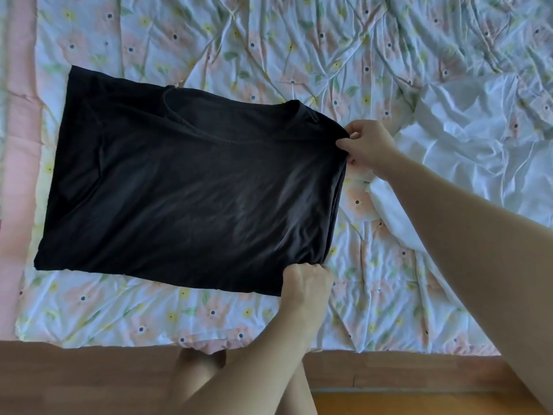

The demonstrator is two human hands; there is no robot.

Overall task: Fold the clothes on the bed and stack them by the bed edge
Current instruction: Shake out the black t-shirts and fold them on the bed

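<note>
Hands both pinching black shirt [191,187]: my left hand [305,283] its near corner, right hand [369,145] its far corner; white cloth [466,151] beyond right.

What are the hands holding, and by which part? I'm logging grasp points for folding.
Both grip the black T-shirt along its right edge: right hand at the far corner near the collar, left hand at the near corner.
</note>
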